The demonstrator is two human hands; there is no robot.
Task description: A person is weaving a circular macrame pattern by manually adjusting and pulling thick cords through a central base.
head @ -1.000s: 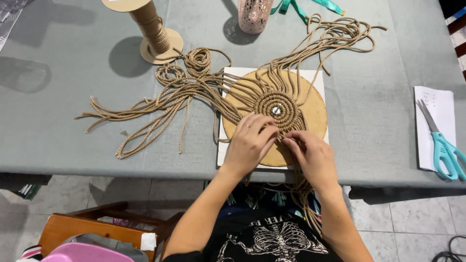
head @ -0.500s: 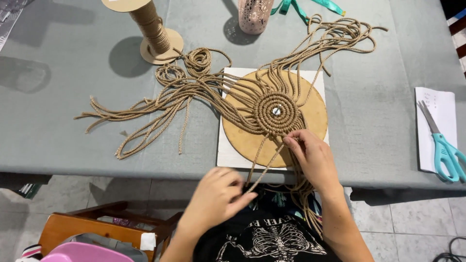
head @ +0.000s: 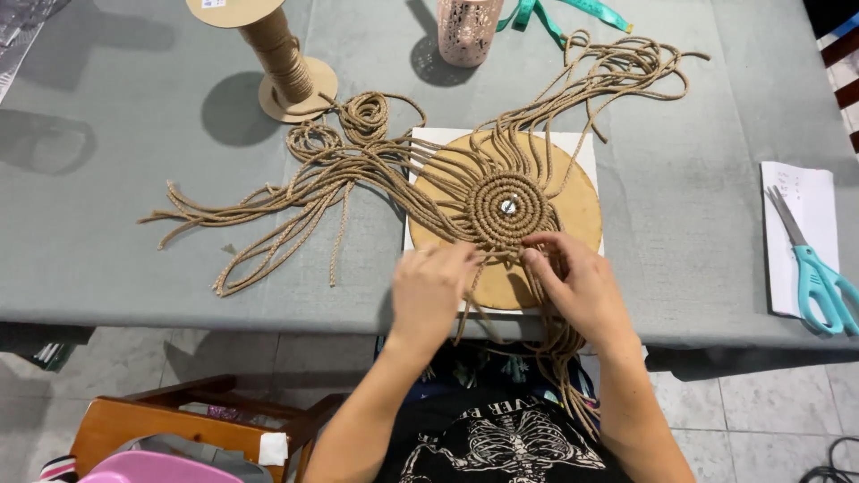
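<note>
A round knotted spiral of tan cord (head: 508, 207) lies pinned at its centre on a brown cork disc (head: 577, 201), which rests on a white square board (head: 419, 143). Loose cord ends (head: 268, 201) fan out left, upper right and down over the table's front edge. My left hand (head: 431, 291) pinches cords at the spiral's lower left edge. My right hand (head: 577, 284) grips cords at the lower edge of the spiral, fingers curled around them. The fingertips of both hands nearly meet below the spiral.
A spool of tan cord (head: 273, 54) stands at the back left, a pink perforated cup (head: 467, 31) behind the disc, a teal tape measure (head: 573, 13) beyond. Teal scissors (head: 819, 268) lie on white paper (head: 801, 201) at right. A wooden chair (head: 188, 429) sits lower left.
My left hand pulled back off the table toward my body half a second ago, then returned to the spiral's lower left edge. My right hand stayed at the lower edge.
</note>
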